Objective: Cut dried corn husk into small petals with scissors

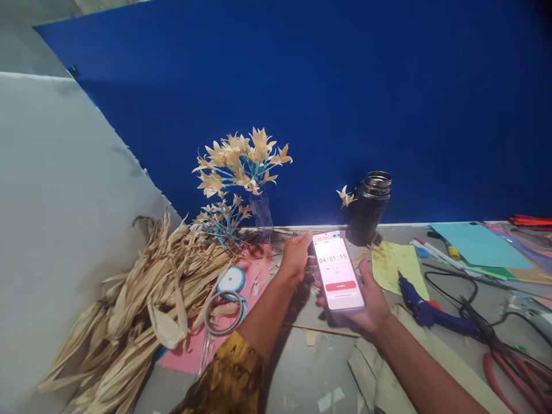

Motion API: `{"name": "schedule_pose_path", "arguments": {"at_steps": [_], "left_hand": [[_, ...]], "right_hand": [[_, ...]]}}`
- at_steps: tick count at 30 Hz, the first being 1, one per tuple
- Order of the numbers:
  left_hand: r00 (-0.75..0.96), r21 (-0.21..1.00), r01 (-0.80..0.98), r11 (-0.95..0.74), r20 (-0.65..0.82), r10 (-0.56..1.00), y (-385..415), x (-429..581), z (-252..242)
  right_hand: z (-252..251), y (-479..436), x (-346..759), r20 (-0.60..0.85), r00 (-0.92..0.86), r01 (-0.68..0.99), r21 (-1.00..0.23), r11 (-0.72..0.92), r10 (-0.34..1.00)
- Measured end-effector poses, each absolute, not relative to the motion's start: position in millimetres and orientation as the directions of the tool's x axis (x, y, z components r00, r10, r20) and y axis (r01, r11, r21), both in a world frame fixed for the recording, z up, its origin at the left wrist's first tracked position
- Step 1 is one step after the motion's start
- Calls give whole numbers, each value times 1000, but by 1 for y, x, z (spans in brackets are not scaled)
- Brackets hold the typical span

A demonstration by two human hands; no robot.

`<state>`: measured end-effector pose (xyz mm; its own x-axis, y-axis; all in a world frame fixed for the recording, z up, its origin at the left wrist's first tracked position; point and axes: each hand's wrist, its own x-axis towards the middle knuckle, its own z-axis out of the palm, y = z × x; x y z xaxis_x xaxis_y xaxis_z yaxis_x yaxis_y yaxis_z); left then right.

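My right hand (374,303) is wrapped under a smartphone (338,270) whose pink-white screen reads a timer of 04:01:15 with a red button below. My left hand (295,256) is curled beside the phone's upper left edge, fingers closed by its side; what it pinches, if anything, I cannot make out. Both hands hover over the grey table (297,368). A bunch of cream husk flowers on blue stems (241,161) stands in a clear vase (261,211) just behind my left hand.
A pile of dried corn husks (142,305) lies at left on pink paper (190,351), with ribbon spools (230,280) and a tape roll (224,313). A dark flask (370,208), blue glue gun (426,310), red-handled scissors (517,368), cables and coloured papers (478,244) fill the right.
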<state>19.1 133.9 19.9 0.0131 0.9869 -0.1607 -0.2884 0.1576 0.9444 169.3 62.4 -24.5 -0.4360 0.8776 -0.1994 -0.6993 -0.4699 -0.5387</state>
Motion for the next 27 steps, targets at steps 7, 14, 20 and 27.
{"name": "schedule_pose_path", "arguments": {"at_steps": [7,14,20,27], "left_hand": [[-98,971,-232,51,-75,992,186,14,25],[-225,967,-248,-60,3,974,239,10,18],[-291,935,-338,-106,3,957,266,18,1],[-349,894,-411,-177,25,937,284,24,-6]], "right_hand": [[-43,74,165,-213,51,-474,-865,-164,976],[-48,77,175,-90,343,-250,-968,-1,935],[-49,75,170,-140,192,-192,-976,-102,971],[-49,73,168,-120,76,-145,-984,-108,990]]}}
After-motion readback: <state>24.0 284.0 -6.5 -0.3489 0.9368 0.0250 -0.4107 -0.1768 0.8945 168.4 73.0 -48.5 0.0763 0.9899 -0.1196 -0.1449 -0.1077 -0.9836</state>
